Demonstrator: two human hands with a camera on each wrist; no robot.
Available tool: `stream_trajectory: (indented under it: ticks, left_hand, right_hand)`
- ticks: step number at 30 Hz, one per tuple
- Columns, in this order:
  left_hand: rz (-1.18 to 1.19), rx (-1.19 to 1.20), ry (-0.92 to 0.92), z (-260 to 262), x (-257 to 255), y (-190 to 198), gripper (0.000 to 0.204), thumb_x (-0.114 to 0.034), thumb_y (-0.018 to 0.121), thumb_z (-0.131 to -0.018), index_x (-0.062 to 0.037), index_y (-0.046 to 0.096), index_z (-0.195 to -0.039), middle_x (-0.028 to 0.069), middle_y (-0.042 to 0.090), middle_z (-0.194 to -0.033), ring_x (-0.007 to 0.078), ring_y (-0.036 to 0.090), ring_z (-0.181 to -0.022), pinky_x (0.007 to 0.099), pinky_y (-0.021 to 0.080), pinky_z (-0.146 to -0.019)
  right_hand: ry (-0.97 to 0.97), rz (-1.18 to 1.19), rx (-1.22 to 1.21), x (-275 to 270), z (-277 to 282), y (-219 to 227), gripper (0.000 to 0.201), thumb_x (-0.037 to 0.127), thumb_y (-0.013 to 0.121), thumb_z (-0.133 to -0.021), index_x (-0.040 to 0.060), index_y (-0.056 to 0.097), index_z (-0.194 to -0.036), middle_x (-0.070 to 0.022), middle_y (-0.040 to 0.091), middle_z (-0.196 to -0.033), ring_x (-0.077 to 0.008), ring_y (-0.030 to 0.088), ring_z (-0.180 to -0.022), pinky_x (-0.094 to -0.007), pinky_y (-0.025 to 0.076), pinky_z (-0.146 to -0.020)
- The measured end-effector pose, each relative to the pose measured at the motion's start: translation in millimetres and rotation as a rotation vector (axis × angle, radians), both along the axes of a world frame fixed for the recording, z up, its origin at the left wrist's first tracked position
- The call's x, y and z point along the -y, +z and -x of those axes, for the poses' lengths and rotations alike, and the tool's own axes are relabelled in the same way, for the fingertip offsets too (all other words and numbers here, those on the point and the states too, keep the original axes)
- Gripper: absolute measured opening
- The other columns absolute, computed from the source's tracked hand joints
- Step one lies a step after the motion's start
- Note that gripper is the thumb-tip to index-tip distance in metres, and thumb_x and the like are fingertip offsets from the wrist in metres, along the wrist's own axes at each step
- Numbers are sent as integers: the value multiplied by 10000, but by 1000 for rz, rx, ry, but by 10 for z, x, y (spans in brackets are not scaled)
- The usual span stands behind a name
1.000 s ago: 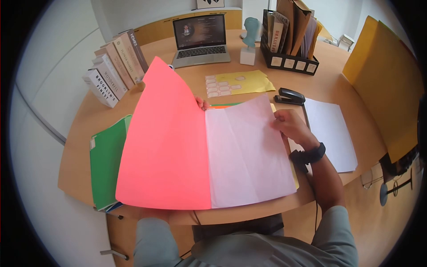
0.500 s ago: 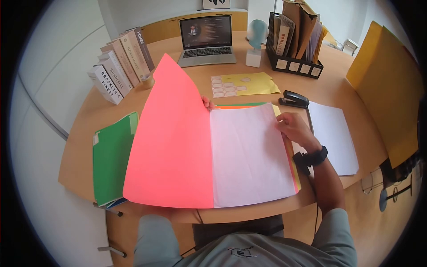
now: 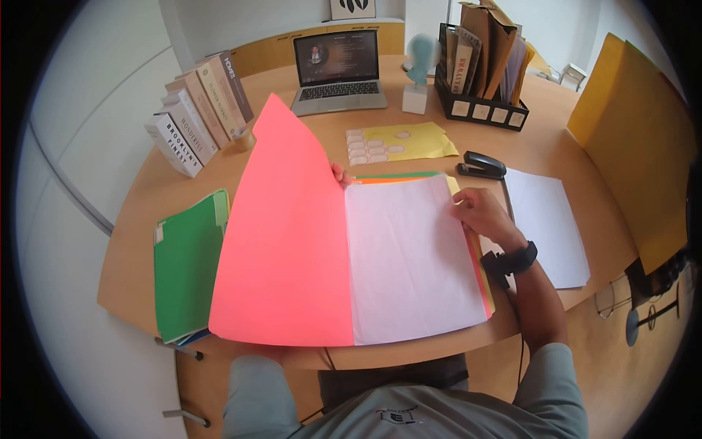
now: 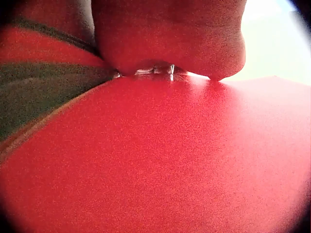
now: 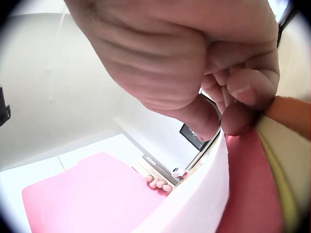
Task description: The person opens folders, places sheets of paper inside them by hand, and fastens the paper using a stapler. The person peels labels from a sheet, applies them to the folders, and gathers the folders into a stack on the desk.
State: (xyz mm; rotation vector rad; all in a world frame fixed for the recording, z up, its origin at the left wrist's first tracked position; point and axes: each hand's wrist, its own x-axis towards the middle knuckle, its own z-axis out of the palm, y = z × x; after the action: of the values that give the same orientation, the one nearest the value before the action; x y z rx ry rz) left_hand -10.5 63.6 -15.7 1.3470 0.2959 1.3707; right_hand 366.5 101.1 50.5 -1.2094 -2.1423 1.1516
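Note:
An open pink folder has its left cover raised, and white sheets lie on its right side. Behind that cover is my left hand, its fingertips curled over the inner edge; the rest of it is hidden. In the left wrist view the hand lies against the pink cover. My right hand pinches the right edge of the sheets; the right wrist view shows thumb and fingers at the white paper. Green, orange and yellow folder edges show beneath.
Green folders lie at the left, near upright books. Behind are a laptop, yellow label sheet, bust and black file holder. A stapler, white papers and an upright yellow folder are right.
The sheets under my right hand lie flatter, and more of the coloured edges at their right shows. The pink cover has shifted slightly right in view, partly with the head's movement. Both hands keep their grip.

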Motion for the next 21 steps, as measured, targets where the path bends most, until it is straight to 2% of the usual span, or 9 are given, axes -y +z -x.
stream_trajectory:
  ticks: [4,7,8,11,12,15,16,19,21]
  left_hand:
    - [-11,11,-8,21,-16,-23,256,-233,606,-956,-10,592,-1081,121,602,-938,255,605,-899,355,521,-741]
    - [-28,25,-9,30,-55,-26,257,-235,606,-956,-10,592,-1080,121,602,-939,257,604,-901,356,520,-742]
    - [-32,32,-17,48,-71,-29,258,-236,606,-956,-10,592,-1080,122,602,-939,257,604,-901,356,520,-742]
    - [-41,45,-27,71,-114,-52,259,-237,606,-956,-10,592,-1079,123,601,-939,259,604,-903,357,520,-743]
    - [-47,51,-33,75,-112,-69,259,-238,606,-957,-10,592,-1079,123,601,-939,259,604,-904,358,520,-743]
    - [-48,78,-53,65,-169,-87,260,-240,606,-957,-10,592,-1078,124,601,-940,261,603,-905,359,519,-743]
    - [-51,84,-58,60,-181,-101,260,-241,606,-957,-10,592,-1078,124,600,-940,261,603,-906,359,519,-744]
    - [-74,99,-59,97,-225,-150,262,-242,606,-957,-10,592,-1077,125,600,-941,263,603,-907,360,519,-744]
    - [-84,112,-61,94,-234,-157,262,-244,606,-958,-10,592,-1077,125,600,-941,264,603,-908,361,518,-744]
  right_hand:
    - [-10,-22,-19,16,-9,-5,286,119,681,-879,-115,643,-1039,-83,667,-751,-136,634,-643,-297,503,-599]
    - [26,-294,-99,-160,-108,-151,263,135,679,-877,-95,642,-997,-80,648,-731,-140,614,-675,-319,492,-622]
    - [35,-409,-24,-289,-150,-137,231,136,681,-857,-72,630,-946,-86,613,-711,-155,581,-679,-338,476,-630]
    - [-96,-326,-120,-211,-113,245,193,114,675,-836,-63,607,-873,-93,574,-684,-166,532,-625,-330,447,-595]
    - [-100,-339,127,-267,-105,418,185,100,651,-838,-47,624,-947,-131,646,-814,-236,620,-741,-367,491,-680]
    - [-104,-789,333,-775,-154,223,268,80,616,-852,-14,624,-1103,-180,680,-1022,-321,654,-975,-428,510,-832]
    - [-84,-687,374,-909,-159,202,383,87,610,-848,23,591,-1225,-200,649,-1183,-373,589,-1150,-470,476,-958]
    - [26,-821,495,-1269,-123,6,410,101,624,-837,31,592,-1240,-194,658,-1163,-371,601,-1128,-446,490,-946]
    - [101,-716,571,-1418,-89,-7,343,110,639,-827,42,614,-1162,-183,664,-1129,-383,616,-1082,-457,494,-929]
